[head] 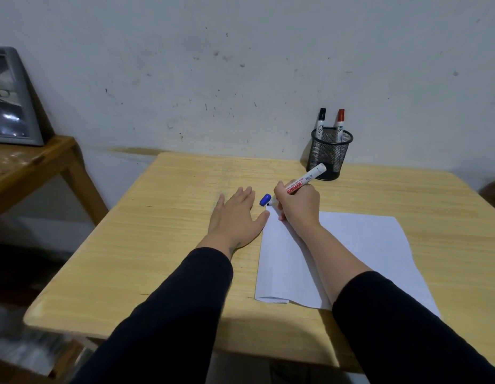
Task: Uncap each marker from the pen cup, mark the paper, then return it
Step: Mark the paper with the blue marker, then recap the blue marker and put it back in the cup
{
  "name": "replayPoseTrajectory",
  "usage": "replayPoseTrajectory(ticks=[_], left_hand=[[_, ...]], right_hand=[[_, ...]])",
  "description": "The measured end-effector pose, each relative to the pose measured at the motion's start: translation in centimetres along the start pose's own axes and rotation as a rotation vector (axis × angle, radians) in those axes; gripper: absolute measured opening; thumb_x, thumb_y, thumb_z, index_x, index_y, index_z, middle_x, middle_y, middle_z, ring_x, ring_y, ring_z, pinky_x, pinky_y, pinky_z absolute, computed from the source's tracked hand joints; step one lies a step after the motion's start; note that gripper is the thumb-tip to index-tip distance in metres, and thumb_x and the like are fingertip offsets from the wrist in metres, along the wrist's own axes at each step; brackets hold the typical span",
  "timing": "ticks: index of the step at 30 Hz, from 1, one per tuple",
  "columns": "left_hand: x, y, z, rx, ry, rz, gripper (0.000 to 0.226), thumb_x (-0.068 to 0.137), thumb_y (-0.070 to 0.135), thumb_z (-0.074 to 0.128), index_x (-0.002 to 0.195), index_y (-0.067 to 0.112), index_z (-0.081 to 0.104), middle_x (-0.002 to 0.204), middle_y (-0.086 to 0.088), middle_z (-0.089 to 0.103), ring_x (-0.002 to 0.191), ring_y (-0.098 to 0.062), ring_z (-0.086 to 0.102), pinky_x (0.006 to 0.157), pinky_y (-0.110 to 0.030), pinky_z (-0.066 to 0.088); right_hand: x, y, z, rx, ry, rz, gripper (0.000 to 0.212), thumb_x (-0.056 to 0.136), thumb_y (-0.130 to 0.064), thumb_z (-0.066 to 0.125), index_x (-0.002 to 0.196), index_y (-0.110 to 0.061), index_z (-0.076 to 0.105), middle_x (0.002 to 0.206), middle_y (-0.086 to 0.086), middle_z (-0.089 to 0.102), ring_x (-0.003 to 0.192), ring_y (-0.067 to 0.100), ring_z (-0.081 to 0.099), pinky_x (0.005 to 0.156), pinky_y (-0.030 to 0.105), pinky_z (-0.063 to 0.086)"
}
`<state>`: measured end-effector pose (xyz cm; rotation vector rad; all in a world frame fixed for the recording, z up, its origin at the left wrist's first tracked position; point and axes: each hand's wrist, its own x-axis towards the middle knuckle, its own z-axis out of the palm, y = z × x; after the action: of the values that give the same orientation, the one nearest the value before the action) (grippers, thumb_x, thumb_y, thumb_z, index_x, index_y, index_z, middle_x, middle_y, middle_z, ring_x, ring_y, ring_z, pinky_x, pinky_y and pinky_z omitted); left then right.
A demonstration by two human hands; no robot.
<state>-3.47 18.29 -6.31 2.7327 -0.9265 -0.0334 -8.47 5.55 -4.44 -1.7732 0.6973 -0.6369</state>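
My right hand grips a white marker with red lettering, slanted with its tip end down at the top-left corner of the white paper. A blue cap sits right at that tip end; I cannot tell whether it is on the marker or lying beside it. My left hand rests flat on the wooden table, palm down and holding nothing, with its thumb touching the paper's left edge. The black mesh pen cup stands at the back, holding a black-capped marker and a red-capped marker.
A white wall runs right behind the table and the cup. A lower wooden side table stands to the left with a framed picture leaning on the wall. The table's front edge is near my sleeves.
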Motion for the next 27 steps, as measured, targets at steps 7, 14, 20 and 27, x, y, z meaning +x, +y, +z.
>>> replayPoseTrajectory(ticks=[7, 14, 20, 27], left_hand=[[0.0, 0.0, -0.1, -0.027, 0.001, 0.004, 0.070, 0.095, 0.057, 0.030, 0.153, 0.020, 0.019, 0.162, 0.007, 0.014, 0.150, -0.009, 0.006, 0.121, -0.039, 0.000], [0.6, 0.9, -2.1, -0.209, 0.073, -0.098, 0.058, 0.092, 0.058, 0.039, 0.140, 0.024, 0.045, 0.142, 0.007, 0.052, 0.132, -0.015, 0.045, 0.111, -0.040, 0.026], [2.7, 2.2, -3.1, -0.230, 0.071, -0.142, 0.027, 0.089, 0.041, 0.059, 0.102, 0.022, 0.073, 0.107, 0.005, 0.068, 0.101, -0.018, 0.062, 0.074, -0.030, 0.048], [3.9, 2.6, -4.3, -0.742, 0.122, -0.110, 0.010, 0.084, 0.009, 0.066, 0.087, 0.017, 0.071, 0.083, 0.001, 0.070, 0.066, -0.005, 0.063, 0.055, -0.015, 0.044]], right_hand=[[-0.4, -0.5, -0.3, 0.060, 0.040, 0.040, 0.028, 0.083, -0.023, 0.058, 0.063, -0.005, 0.059, 0.055, 0.008, 0.060, 0.040, 0.020, 0.054, 0.041, 0.029, 0.050], [1.5, -2.7, -3.3, 0.390, -0.045, 0.199, 0.022, 0.085, -0.016, 0.049, 0.067, -0.010, 0.059, 0.060, 0.006, 0.052, 0.036, 0.014, 0.044, 0.047, 0.029, 0.046], [3.2, -2.7, -5.9, 0.447, -0.126, 0.229, 0.012, 0.087, -0.010, 0.063, 0.094, -0.002, 0.065, 0.077, 0.009, 0.062, 0.060, 0.015, 0.056, 0.059, 0.023, 0.058], [3.6, -3.6, -8.5, 0.635, -0.179, 0.191, 0.019, 0.080, 0.009, 0.067, 0.095, 0.004, 0.058, 0.090, 0.019, 0.065, 0.077, 0.026, 0.067, 0.078, 0.026, 0.058]])
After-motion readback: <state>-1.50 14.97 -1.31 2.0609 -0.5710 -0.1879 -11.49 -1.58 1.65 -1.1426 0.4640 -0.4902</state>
